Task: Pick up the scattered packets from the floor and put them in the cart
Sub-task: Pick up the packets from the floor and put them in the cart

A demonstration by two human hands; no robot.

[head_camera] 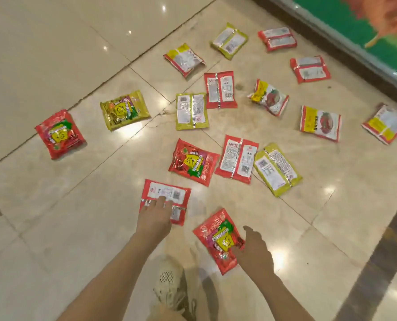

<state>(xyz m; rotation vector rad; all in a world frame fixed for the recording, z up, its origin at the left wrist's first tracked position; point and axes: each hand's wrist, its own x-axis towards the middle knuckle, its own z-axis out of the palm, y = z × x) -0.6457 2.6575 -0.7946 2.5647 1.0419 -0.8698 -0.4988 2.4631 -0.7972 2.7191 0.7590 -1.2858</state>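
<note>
Several red and yellow-green snack packets lie scattered over the glossy tiled floor [54, 54]. My left hand [154, 215] rests with straight fingers on a red packet lying back side up [167, 193]. My right hand [254, 247] touches the right edge of a red packet lying face up [218, 239], thumb spread; I cannot tell whether its fingers curl under the edge. More packets lie beyond, such as a red one [193, 162] and a yellow-green one [277, 169]. No cart is in view.
A green shelf base with a dark kick strip [345, 35] runs along the top right. My pale shoe [169, 283] stands between my arms. A dark floor strip [378, 262] crosses the lower right. A blurred red object [392, 17] hangs at the top right corner.
</note>
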